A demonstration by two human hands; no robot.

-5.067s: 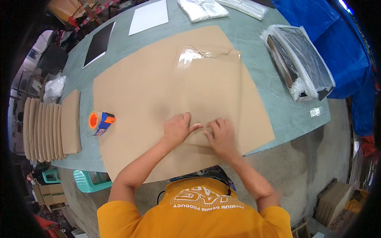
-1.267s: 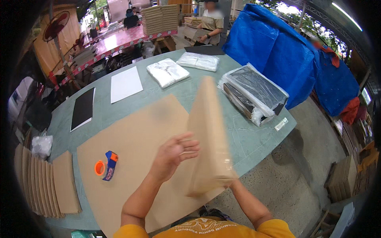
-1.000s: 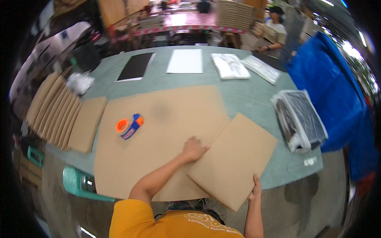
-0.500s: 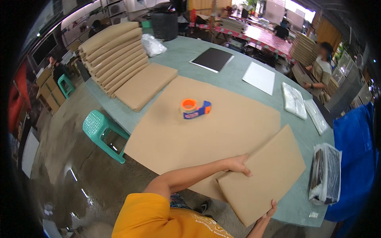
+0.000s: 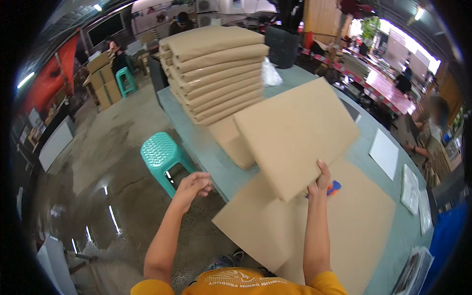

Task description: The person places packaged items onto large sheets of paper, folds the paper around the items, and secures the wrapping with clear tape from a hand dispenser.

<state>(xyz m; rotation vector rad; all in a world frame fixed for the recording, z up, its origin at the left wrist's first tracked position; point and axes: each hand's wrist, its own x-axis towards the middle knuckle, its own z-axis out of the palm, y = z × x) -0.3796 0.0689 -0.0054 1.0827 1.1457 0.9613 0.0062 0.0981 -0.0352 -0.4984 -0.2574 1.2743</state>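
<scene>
A flat package wrapped in brown paper is raised and tilted above the table. Its near right edge is gripped by my right hand, the thumb lying on the upper face. My left hand is off the package, over the floor beside the table edge, with its fingers curled and nothing in them. Under the raised package, a similar package lies partly covered. Just past my right hand shows part of a blue and orange tape dispenser, on a large brown paper sheet.
A tall stack of brown packages stands at the table's far left. A green stool is beside the table. White sheet and clear-wrapped packs lie on the right. Another person is at the far right.
The package has moved up and left from the table's near right, toward the stack. My left hand has let go of it and moved left. The view has turned left.
</scene>
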